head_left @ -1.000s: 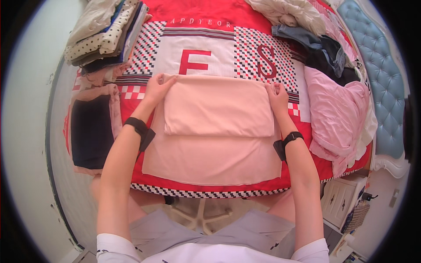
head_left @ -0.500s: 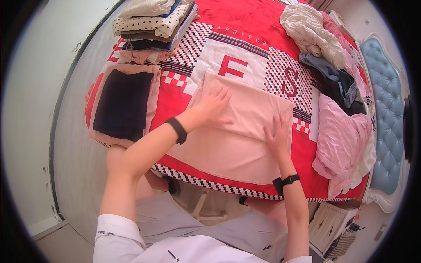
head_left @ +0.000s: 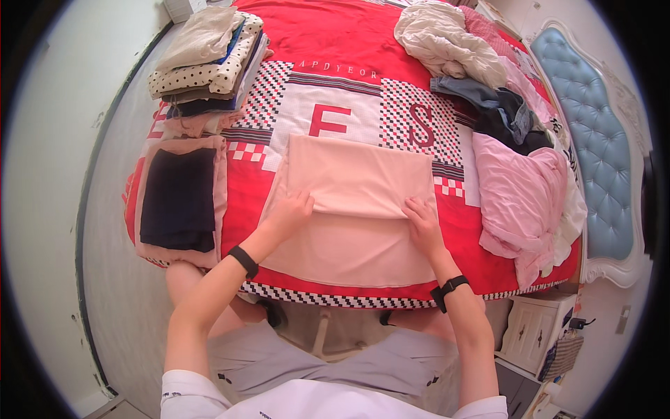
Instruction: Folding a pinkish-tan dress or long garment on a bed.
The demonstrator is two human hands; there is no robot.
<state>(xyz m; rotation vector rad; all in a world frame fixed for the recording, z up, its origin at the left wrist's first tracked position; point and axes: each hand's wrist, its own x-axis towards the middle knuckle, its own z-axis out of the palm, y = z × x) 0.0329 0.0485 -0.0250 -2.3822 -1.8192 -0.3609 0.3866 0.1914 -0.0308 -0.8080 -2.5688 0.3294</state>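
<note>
A pale pink piece of cloth (head_left: 363, 174) lies on the red patterned bedcover, its far part folded over toward me. I cannot tell what kind of garment it is. At the left end of the fold's near edge, my left hand (head_left: 293, 213) is closed with its fingers bent on the cloth. My right hand (head_left: 422, 222) pinches the same edge at its right end. Between the hands the edge sags a little and casts a shadow on the lower layer, which spreads flat toward the bed's near edge.
Left of the cloth, a folded black garment (head_left: 179, 199) rests on folded pink cloth. Beyond it stands a tall stack of folded clothes (head_left: 199, 73). Unfolded clothes lie heaped on the right: a pink garment (head_left: 520, 199), denim (head_left: 488, 101) and cream fabric (head_left: 447, 42).
Both hands have come nearer to me, from lying spread on the cloth to gripping the fold's near edge. The view has shifted a little.
</note>
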